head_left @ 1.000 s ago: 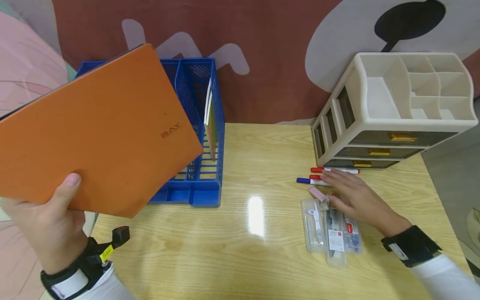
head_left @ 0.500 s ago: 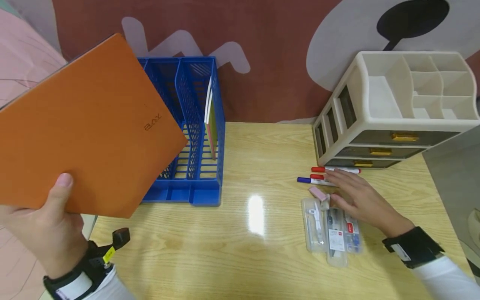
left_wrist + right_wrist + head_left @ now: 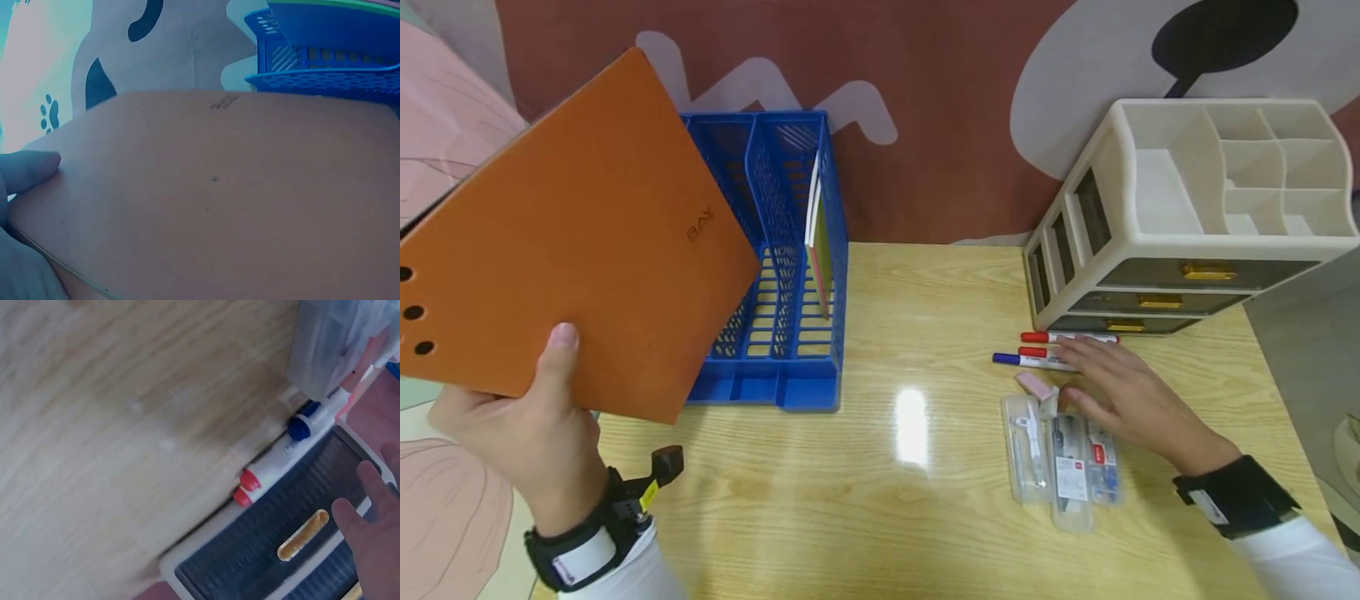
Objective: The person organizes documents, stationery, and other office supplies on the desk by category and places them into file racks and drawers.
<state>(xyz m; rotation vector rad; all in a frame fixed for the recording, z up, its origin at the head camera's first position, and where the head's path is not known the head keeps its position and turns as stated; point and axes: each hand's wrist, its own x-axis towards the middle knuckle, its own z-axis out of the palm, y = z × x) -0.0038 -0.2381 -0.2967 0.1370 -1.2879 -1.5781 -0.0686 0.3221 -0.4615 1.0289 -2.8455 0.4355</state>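
A large flat orange folder (image 3: 587, 225) with small dark lettering is tilted in the air, in front of the left part of the blue file rack (image 3: 808, 387). My left hand (image 3: 527, 442) grips its lower edge, thumb on the face and fingers behind. Several dark holes show near its left side. In the left wrist view the orange folder (image 3: 212, 187) fills most of the frame. My right hand (image 3: 1138, 400) hovers with loose, extended fingers by the red marker (image 3: 1033, 337) and blue marker (image 3: 1007, 359); whether the fingertips touch them I cannot tell.
Clear plastic cases (image 3: 1028, 454) lie below the right hand, beside a pink eraser-like block (image 3: 1033, 384). A white drawer organizer (image 3: 1217, 246) stands at the back right. Thin booklets (image 3: 818, 242) lean in the rack's right compartment. A patterned cloth (image 3: 940, 125) hangs behind.
The folder has shifted left and up, turned steeper, uncovering more of the rack and bringing its holes into view. My left hand has moved slightly up and right. The right hand has barely moved.
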